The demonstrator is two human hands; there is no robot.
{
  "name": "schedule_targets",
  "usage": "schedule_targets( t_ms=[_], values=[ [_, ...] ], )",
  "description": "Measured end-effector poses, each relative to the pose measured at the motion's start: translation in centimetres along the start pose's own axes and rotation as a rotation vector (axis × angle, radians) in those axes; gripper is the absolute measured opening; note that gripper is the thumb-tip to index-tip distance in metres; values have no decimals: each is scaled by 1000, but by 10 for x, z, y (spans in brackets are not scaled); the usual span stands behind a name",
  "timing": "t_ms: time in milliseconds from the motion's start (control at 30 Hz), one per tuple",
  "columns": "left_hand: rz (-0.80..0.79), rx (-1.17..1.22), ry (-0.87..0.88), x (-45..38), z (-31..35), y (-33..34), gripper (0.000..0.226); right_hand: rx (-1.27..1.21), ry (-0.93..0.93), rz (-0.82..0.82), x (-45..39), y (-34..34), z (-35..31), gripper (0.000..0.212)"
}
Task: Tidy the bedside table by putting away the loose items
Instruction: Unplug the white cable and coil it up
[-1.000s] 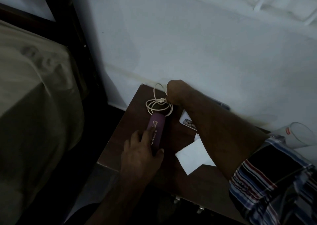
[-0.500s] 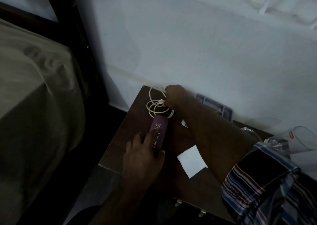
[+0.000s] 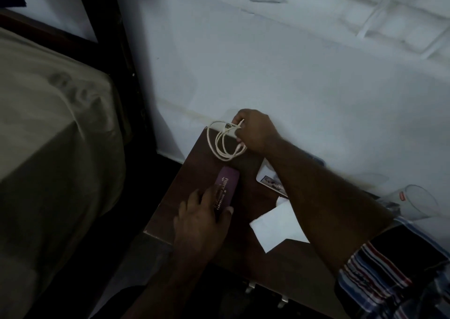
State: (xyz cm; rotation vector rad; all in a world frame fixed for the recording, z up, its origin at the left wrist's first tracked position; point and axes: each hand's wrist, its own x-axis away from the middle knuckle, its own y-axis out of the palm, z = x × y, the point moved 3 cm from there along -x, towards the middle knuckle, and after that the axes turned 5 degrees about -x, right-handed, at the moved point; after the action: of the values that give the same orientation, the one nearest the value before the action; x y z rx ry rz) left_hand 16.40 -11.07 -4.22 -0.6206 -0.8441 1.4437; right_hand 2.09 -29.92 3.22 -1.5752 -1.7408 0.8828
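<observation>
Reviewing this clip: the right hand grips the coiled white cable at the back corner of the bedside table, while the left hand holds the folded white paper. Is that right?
Not quite. The head view shows the left hand on the purple case, fingers on top and thumb at its side; the folded white paper lies untouched on the bedside table. The rest holds: the right hand grips the coiled white cable at the back corner.

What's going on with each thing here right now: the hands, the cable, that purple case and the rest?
Right hand: grips the coiled white cable.
White cable: looped, gathered at the table's far corner.
Left hand: holds the purple case.
Purple case: flat on the table.
White paper: flat, loose.
Drinking glass: tipped on its side.
Bedside table: still cluttered.
</observation>
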Motion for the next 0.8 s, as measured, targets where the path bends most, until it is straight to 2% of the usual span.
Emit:
schedule_targets(
  t_ms=[67,200,233,300,367,433,500,633,733,800],
  values=[
    [40,110,0,-1,2,-11,57,-38,-65,57,16,-26,-20,18],
    [114,790,136,10,41,-66,40,-23,-183,42,73,-67,-63,18],
    [109,875,170,15,57,-81,38,-41,-186,27,91,-74,-71,17],
    [54,997,171,25,80,-101,29,-159,-163,-25,128,-87,-85,20],
    [-62,1172,72,35,89,-105,12,-449,-102,-73,165,-98,-90,22],
    [-193,1248,-37,51,86,-101,24,-737,-32,-46,199,-107,-86,20],
    [-250,1249,-59,70,87,-96,25,-833,7,36,227,-114,-76,18],
    [-300,1447,-75,104,98,-90,33,-751,-14,157,276,-116,-67,18],
    [-352,1518,-79,120,105,-90,23,-672,-33,235,301,-117,-60,20],
    [-369,1478,-65,131,110,-92,15,-770,52,191,313,-117,-56,29]
  ],
)
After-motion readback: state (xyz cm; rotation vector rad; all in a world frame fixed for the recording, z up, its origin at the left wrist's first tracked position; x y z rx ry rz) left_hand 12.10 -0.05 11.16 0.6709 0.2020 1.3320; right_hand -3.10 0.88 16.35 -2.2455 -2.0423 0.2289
